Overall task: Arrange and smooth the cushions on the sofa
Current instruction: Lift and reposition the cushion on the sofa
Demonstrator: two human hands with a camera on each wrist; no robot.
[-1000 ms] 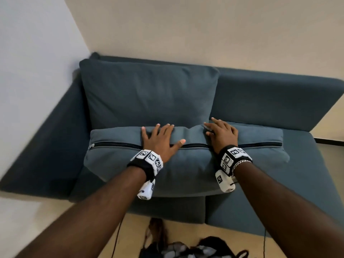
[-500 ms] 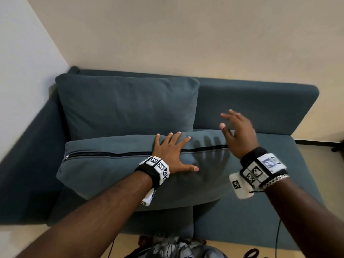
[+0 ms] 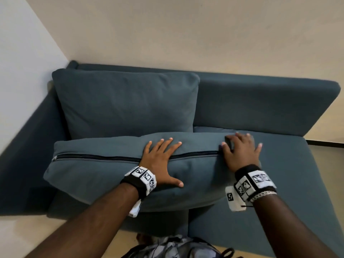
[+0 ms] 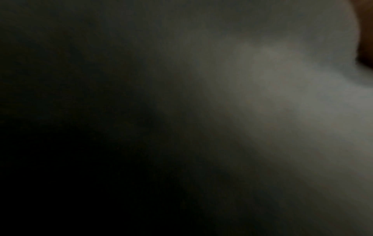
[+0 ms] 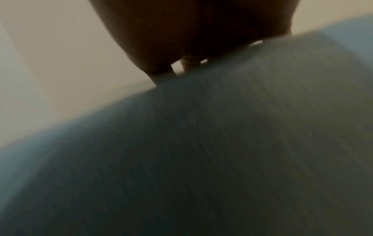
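Observation:
A dark teal cushion (image 3: 96, 172) with a black zipper along its upper edge lies across the seat of the teal sofa (image 3: 279, 164). Behind it a second teal cushion (image 3: 126, 101) leans upright against the backrest on the left. My left hand (image 3: 162, 161) lies flat on the middle of the front cushion, fingers spread. My right hand (image 3: 240, 151) presses flat on the cushion's right end, fingers straight. In the right wrist view the teal fabric (image 5: 201, 159) fills the frame below the hand (image 5: 191, 32). The left wrist view is dark and blurred.
The sofa stands in a room corner, with a white wall (image 3: 22, 71) on the left and a beige wall (image 3: 204, 30) behind. The right half of the seat is bare. A dark bag with grey cloth (image 3: 176, 248) lies on the floor at the sofa's front.
My right hand, lifted off the cushion half a second ago, has come down flat on the cushion's right end. My left hand stays pressed on the middle.

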